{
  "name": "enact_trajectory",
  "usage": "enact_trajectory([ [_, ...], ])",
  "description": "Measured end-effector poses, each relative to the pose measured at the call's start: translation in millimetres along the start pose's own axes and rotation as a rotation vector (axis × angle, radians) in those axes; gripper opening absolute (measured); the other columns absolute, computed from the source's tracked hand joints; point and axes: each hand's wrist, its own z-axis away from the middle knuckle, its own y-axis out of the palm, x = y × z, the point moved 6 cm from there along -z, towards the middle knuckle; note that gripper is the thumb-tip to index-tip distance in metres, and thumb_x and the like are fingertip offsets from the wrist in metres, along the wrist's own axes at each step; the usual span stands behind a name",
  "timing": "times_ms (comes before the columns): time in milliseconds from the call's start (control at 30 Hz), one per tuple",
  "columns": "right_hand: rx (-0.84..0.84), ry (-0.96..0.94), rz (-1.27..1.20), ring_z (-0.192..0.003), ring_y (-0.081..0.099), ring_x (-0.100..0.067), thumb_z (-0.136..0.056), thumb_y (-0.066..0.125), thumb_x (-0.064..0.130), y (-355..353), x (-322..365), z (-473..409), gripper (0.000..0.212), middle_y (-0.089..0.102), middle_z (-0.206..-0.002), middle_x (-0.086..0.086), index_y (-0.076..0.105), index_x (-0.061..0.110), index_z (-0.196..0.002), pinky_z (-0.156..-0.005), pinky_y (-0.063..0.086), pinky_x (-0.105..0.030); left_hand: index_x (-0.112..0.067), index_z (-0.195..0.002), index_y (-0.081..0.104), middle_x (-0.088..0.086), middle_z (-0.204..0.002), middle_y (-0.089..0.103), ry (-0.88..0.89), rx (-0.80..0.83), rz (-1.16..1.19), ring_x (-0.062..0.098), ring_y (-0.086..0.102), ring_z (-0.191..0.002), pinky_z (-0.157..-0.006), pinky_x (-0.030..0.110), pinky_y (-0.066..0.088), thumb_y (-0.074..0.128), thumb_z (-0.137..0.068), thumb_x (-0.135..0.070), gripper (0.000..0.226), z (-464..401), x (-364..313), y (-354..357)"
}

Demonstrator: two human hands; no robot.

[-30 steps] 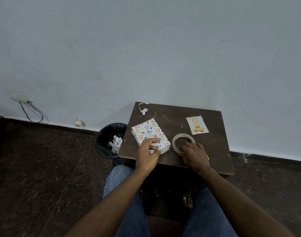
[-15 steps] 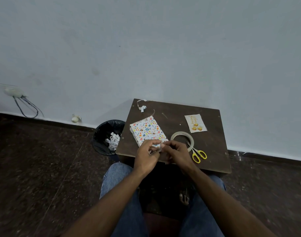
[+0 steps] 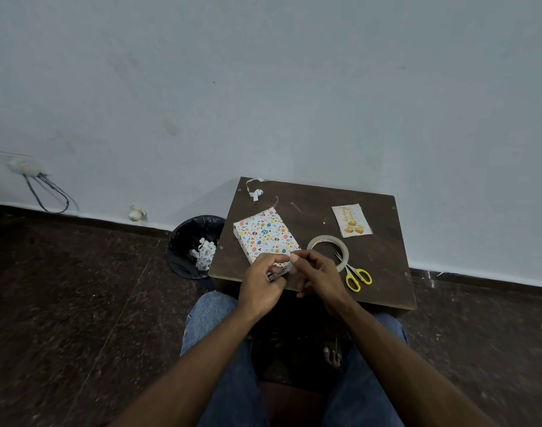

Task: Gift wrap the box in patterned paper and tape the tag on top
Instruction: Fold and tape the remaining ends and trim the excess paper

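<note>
1. The box (image 3: 265, 236) lies on the small dark table (image 3: 383, 272), just beyond both hands, with its near end under the fingertips. Patterned paper covers every face that shows, so the wrapping looks nearly done; I judge that the near end flap is being closed or taped.
2. The left hand (image 3: 262, 280) has its fingers curled against that near end and seems to pinch the paper there.
3. The right hand (image 3: 317, 272) meets it thumb to forefinger, pinching something small. It is probably a bit of tape, but it is too small to make out.
4. Just beyond the right hand lies the tape roll (image 3: 328, 251), with the yellow scissors (image 3: 355, 274) beside it on the outer side.
5. The tag (image 3: 351, 220) lies loose well beyond the right hand, apart from the box; taping it on top is not yet done.
6. Hidden: the near end of the box, behind the hands, and its underside.
</note>
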Motion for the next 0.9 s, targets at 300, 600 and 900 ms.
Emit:
enact_trajectory([
  [300, -0.013, -0.006, 0.027, -0.048, 0.051, -0.010, -0.093, 0.066, 0.008, -0.3, -8.5, 0.9, 0.016, 0.061, -0.065, -0.006, 0.066, 0.005, -0.078, -0.044, 0.050, -0.027, -0.037, -0.093, 0.065, -0.013, -0.105, 0.062, 0.017, -0.015, -0.001, 0.012, 0.063, -0.094, -0.080, 0.023, 0.053, 0.058, -0.073, 0.012, 0.054, -1.0, 3.0, -3.8],
  [600, -0.073, 0.044, -0.013, -0.048, 0.050, -0.012, -0.092, 0.063, 0.003, 1.7, -27.9, 3.7, 0.017, 0.058, -0.060, -0.006, 0.062, 0.001, -0.076, -0.045, 0.051, -0.028, -0.023, -0.129, 0.055, -0.004, -0.129, 0.053, 0.151, -0.104, -0.696, 0.018, 0.045, -0.124, -0.094, 0.038, 0.040, 0.067, -0.086, -0.026, 0.045, -2.0, 11.3, -2.7],
  [900, -0.098, 0.102, -0.077, -0.052, 0.053, -0.013, -0.093, 0.065, 0.012, 1.9, -42.6, 6.5, 0.024, 0.064, -0.067, -0.004, 0.064, 0.007, -0.070, -0.048, 0.053, -0.030, -0.023, -0.109, 0.069, -0.002, -0.118, 0.060, 0.174, -0.287, -0.717, 0.024, 0.052, -0.115, -0.077, 0.042, 0.051, 0.074, -0.083, -0.034, 0.029, -8.8, 29.1, 1.3],
])
